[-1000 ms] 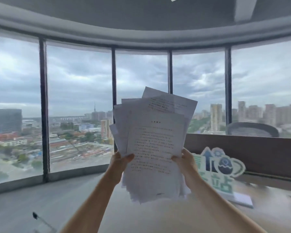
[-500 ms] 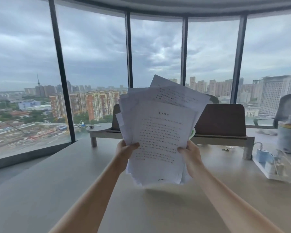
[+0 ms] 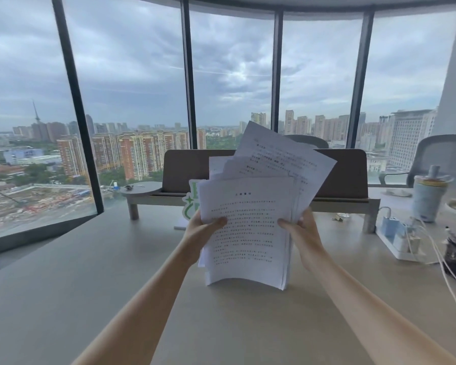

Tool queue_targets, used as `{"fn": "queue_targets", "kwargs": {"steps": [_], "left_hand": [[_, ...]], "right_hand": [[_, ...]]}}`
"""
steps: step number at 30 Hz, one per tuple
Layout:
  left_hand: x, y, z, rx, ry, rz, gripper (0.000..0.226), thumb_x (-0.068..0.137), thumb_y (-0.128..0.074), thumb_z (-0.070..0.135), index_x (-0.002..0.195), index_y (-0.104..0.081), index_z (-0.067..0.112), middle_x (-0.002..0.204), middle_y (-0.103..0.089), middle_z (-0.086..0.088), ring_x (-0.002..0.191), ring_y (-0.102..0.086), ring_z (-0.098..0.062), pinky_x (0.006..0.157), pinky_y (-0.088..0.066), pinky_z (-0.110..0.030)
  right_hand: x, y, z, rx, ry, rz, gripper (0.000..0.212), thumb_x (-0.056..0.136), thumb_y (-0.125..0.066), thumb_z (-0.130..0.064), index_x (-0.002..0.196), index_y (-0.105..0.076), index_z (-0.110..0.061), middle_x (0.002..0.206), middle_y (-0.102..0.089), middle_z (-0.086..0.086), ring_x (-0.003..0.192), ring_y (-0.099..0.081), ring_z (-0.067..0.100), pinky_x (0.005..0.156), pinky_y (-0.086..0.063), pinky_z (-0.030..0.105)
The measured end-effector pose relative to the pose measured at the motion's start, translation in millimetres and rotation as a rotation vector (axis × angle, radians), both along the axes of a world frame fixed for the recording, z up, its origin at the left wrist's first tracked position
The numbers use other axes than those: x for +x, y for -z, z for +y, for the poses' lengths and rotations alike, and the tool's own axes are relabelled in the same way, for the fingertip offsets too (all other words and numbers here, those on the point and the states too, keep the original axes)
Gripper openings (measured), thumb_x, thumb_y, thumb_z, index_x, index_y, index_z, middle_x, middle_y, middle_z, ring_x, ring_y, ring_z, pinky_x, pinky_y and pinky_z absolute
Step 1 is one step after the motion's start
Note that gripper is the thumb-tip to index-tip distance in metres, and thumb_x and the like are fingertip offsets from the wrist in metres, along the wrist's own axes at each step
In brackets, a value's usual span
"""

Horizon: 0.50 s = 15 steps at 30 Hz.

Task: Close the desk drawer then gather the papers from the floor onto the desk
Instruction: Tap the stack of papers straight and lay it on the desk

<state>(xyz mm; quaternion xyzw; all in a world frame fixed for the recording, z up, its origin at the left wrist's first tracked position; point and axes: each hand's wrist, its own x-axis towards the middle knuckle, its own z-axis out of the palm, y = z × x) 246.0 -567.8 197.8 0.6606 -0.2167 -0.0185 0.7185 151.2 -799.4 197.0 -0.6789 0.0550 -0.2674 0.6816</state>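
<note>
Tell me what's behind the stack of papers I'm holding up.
Behind the papers, a green and white sign peeks out at their left edge, with a brown desk divider further back. The rest of the sign is covered, so its wording can't be read.

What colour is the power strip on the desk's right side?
White, holding pale blue plugs; the power strip shows in the head view.

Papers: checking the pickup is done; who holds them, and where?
Both hands: left hand and right hand pinch the papers at their side edges, upright.

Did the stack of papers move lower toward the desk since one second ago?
Yes. The papers came down: their bottom edge now reaches the desk.
</note>
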Motion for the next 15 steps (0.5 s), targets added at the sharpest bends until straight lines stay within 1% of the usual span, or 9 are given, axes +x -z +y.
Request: {"fn": "queue_targets", "kwargs": {"steps": [2,4,6,8,11,13,15], "left_hand": [[-0.3,-1.8,-0.5,0.011,-0.003,-0.013,0.032,0.081,-0.075,0.004,0.103,-0.064,0.024,0.095,-0.072,-0.001,0.093,-0.069,-0.025,0.084,-0.059,-0.041],[1.7,-3.5,0.3,0.035,0.014,-0.041,0.032,0.082,-0.074,0.007,0.106,-0.063,0.024,0.099,-0.072,-0.003,0.095,-0.069,-0.024,0.082,-0.059,-0.038],[3.7,-6.1,2.0,0.052,0.024,-0.058,0.032,0.084,-0.073,0.01,0.11,-0.062,0.023,0.102,-0.072,-0.004,0.094,-0.069,-0.021,0.078,-0.059,-0.035],[6.5,-8.3,4.0,0.058,0.023,-0.052,0.035,0.085,-0.072,0.014,0.117,-0.059,0.019,0.106,-0.072,-0.005,0.095,-0.069,-0.021,0.077,-0.059,-0.033],[8.9,-10.6,6.7,0.064,0.008,-0.039,0.045,0.081,-0.076,0.021,0.122,-0.057,0.016,0.111,-0.071,-0.008,0.1,-0.069,-0.025,0.083,-0.058,-0.038],[11.4,-10.4,7.7,0.059,0.007,-0.033,0.048,0.078,-0.077,0.025,0.121,-0.058,0.016,0.112,-0.071,-0.009,0.102,-0.069,-0.026,0.086,-0.058,-0.041],[12.6,-9.7,7.9,0.045,0.007,-0.029,0.046,0.079,-0.077,0.023,0.12,-0.059,0.015,0.112,-0.071,-0.01,0.101,-0.069,-0.026,0.084,-0.059,-0.039]], "right_hand": [[-0.3,-7.4,-1.4,-0.039,0.011,-0.018,0.057,0.085,-0.068,-0.003,0.132,-0.045,-0.024,0.119,-0.067,-0.004,0.104,-0.067,0.009,0.078,-0.054,0.027],[2.4,-13.6,-4.6,-0.072,0.025,-0.025,0.056,0.084,-0.07,-0.005,0.13,-0.045,-0.026,0.12,-0.067,-0.003,0.108,-0.066,0.013,0.088,-0.056,0.036],[6.4,-20.0,-7.6,-0.11,0.034,-0.026,0.056,0.08,-0.074,-0.012,0.124,-0.046,-0.032,0.118,-0.068,-0.005,0.109,-0.066,0.014,0.098,-0.053,0.046],[9.8,-27.1,-8.5,-0.155,0.03,-0.022,0.057,0.077,-0.076,-0.02,0.121,-0.045,-0.039,0.114,-0.069,-0.009,0.107,-0.067,0.013,0.099,-0.052,0.05],[14.3,-38.4,-3.7,-0.207,0.033,-0.038,0.066,0.075,-0.077,-0.027,0.128,-0.042,-0.046,0.113,-0.068,-0.016,0.109,-0.066,0.012,0.099,-0.051,0.05],[17.1,-45.2,1.9,-0.253,0.033,-0.052,0.078,0.077,-0.076,-0.027,0.139,-0.034,-0.049,0.121,-0.061,-0.02,0.115,-0.061,0.012,0.101,-0.049,0.047],[20.2,-49.9,7.0,-0.278,0.037,-0.05,0.087,0.078,-0.074,-0.027,0.145,-0.025,-0.053,0.13,-0.052,-0.02,0.12,-0.054,0.013,0.103,-0.045,0.043]]}}
